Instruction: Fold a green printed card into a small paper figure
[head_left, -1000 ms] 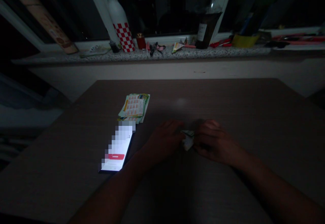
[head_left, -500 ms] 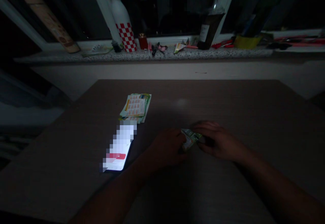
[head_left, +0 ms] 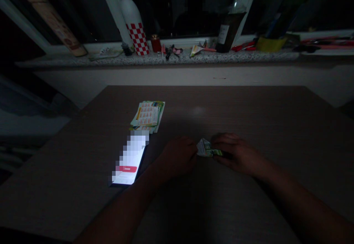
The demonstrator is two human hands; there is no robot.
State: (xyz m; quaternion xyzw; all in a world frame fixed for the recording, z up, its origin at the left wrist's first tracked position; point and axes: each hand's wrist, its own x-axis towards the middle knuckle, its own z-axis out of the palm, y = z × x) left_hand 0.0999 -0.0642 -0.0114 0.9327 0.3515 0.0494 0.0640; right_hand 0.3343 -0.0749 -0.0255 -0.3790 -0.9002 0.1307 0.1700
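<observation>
Between my hands, low over the dark wooden table (head_left: 238, 107), is a small folded paper card (head_left: 206, 148), printed green and white with a pointed top. My left hand (head_left: 181, 153) is closed at the card's left edge, its fingertips partly hidden in shadow. From the right, my right hand (head_left: 236, 152) pinches the other end, with its fingers over the card and the thumb below. A lit phone (head_left: 128, 163) lies left of my left forearm. Just beyond the phone rests a pile of printed cards (head_left: 148, 115), green and white with rows of orange print.
Behind the table runs a granite windowsill (head_left: 110, 61). On it stand a white bottle with red checks (head_left: 136, 34), a small red jar (head_left: 155, 44), a dark bag (head_left: 228, 34), a tan cylinder (head_left: 55, 24) and a yellow holder (head_left: 271, 44). The room is dim.
The folded card has turned and now lies flatter, with its point up. My left hand has drawn slightly left and its fingers have curled in; my right hand stays nearly in place.
</observation>
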